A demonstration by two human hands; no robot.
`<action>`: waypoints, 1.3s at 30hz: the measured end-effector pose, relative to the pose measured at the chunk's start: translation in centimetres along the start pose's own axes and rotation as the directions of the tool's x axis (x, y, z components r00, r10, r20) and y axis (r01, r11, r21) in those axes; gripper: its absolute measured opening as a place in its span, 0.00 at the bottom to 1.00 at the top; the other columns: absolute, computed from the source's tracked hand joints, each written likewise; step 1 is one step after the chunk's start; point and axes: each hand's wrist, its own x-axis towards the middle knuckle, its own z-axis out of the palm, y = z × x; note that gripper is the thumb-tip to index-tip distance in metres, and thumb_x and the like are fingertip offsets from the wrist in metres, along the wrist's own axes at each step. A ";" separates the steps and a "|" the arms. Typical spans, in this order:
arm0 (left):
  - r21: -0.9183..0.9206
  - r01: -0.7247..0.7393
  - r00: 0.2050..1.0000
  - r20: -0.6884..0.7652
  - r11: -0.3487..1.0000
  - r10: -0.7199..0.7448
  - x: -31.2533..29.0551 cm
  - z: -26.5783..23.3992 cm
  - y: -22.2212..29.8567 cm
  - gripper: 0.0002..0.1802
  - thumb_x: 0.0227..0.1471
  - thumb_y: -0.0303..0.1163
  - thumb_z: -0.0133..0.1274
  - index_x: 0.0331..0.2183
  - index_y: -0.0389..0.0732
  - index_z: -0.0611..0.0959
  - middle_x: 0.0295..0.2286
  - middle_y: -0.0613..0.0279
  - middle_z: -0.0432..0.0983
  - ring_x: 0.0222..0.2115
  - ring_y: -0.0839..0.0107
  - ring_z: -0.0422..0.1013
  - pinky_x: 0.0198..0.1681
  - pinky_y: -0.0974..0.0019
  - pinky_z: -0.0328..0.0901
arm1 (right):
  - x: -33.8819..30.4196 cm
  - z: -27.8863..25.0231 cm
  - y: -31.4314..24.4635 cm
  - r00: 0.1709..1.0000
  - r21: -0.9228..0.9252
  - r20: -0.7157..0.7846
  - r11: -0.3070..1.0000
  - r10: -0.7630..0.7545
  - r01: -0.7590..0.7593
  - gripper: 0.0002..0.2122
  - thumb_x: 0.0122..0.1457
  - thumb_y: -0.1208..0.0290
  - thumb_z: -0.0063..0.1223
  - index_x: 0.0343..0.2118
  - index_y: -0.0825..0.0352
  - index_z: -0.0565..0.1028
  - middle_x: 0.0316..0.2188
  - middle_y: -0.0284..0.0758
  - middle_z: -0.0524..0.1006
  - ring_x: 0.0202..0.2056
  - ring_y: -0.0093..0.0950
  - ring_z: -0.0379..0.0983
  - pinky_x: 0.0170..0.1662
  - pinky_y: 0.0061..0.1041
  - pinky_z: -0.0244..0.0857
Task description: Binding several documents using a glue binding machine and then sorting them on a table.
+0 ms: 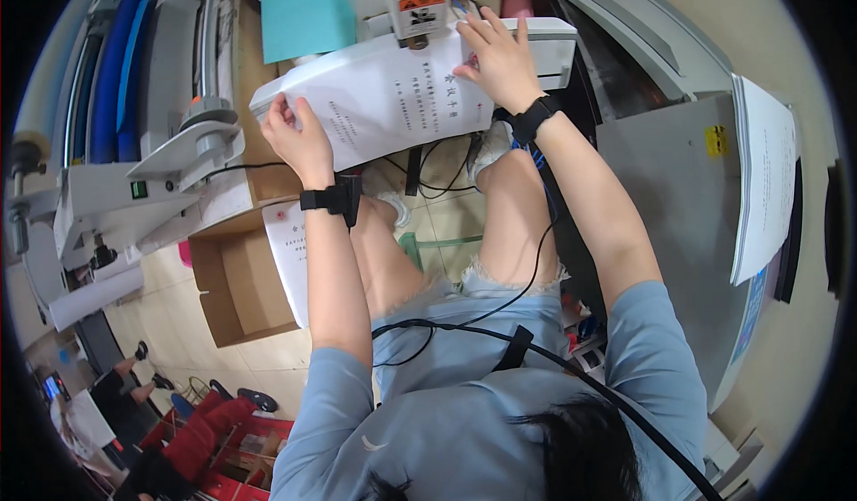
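A printed white sheet (384, 108) lies on the white work table of a bench machine, under the machine's head (416, 6). Whether more sheets lie beneath it, I cannot tell. My left hand (300, 140) rests at the sheet's left end, its fingers slightly bent along the edge and its thumb apart from them. On the sheet's right end, my right hand (502, 64) lies with its fingers spread, just right of the machine head. Neither hand has anything enclosed in it. Both wrists wear black straps.
Left of my legs stands an open cardboard box (245, 278) with printed sheets (287, 251) beside it. A roller machine (116, 171) fills the left side. At right, a stack of paper (763, 180) lies on a grey machine (669, 198). A black cable (536, 349) crosses my lap.
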 end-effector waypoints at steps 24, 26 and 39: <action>0.256 -0.536 0.780 0.514 0.804 0.357 1.7 5.4 5.3 0.15 0.45 0.43 0.56 0.38 0.52 0.83 0.39 0.70 0.78 0.46 0.68 0.69 0.54 0.39 0.42 | 0.8 -0.2 4.0 0.983 0.078 0.180 0.996 0.024 -0.039 0.41 0.27 0.62 0.70 0.52 0.53 0.66 0.52 0.29 0.68 0.54 0.33 0.62 0.53 0.40 0.53; 0.247 -0.529 0.781 0.517 0.812 0.351 1.7 5.4 5.2 0.15 0.45 0.44 0.56 0.37 0.53 0.83 0.39 0.71 0.78 0.46 0.68 0.68 0.54 0.40 0.42 | 0.7 -0.1 3.7 0.983 0.089 0.185 0.995 0.024 -0.041 0.41 0.27 0.63 0.70 0.52 0.53 0.66 0.52 0.29 0.69 0.54 0.32 0.62 0.52 0.40 0.53; 0.173 -0.549 0.803 0.383 0.818 0.457 0.8 5.5 5.1 0.14 0.40 0.39 0.60 0.33 0.49 0.83 0.35 0.67 0.78 0.43 0.66 0.69 0.53 0.46 0.50 | 0.5 -0.3 3.4 0.997 0.088 0.078 0.995 0.030 -0.037 0.36 0.26 0.63 0.70 0.47 0.55 0.70 0.44 0.28 0.73 0.49 0.30 0.66 0.49 0.37 0.54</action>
